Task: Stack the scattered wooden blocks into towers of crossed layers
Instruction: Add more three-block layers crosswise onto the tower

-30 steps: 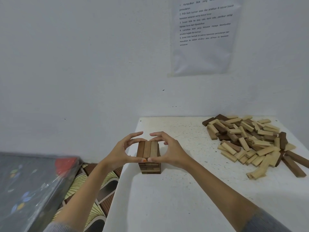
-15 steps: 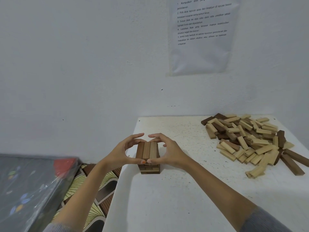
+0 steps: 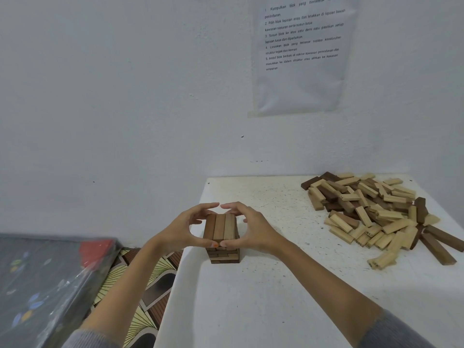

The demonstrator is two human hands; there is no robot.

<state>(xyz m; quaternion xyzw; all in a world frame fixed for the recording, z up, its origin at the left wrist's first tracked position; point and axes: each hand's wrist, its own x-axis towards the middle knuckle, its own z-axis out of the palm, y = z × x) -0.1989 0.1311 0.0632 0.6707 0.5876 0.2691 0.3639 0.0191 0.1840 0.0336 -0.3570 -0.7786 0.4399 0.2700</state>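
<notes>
a short tower (image 3: 221,228) of crossed blocks stands near the white surface's (image 3: 276,297) left edge, left hand (image 3: 182,231) and right hand (image 3: 254,231) each in a curled grip around its top layer; best pressed evenly and gently to square the ends, loose pile (image 3: 376,212) well apart.

The tower (image 3: 222,229) is brown, its top layer shading from dark brown to light tan. The pile (image 3: 376,214) mixes pale cream and dark brown blocks. The table (image 3: 276,310) is white with dark speckles. The mat (image 3: 140,285) shows black-lined cream fans and brown bands. The sleeves (image 3: 396,332) are grey. The left hand (image 3: 180,232) has an orange thumbnail.
</notes>
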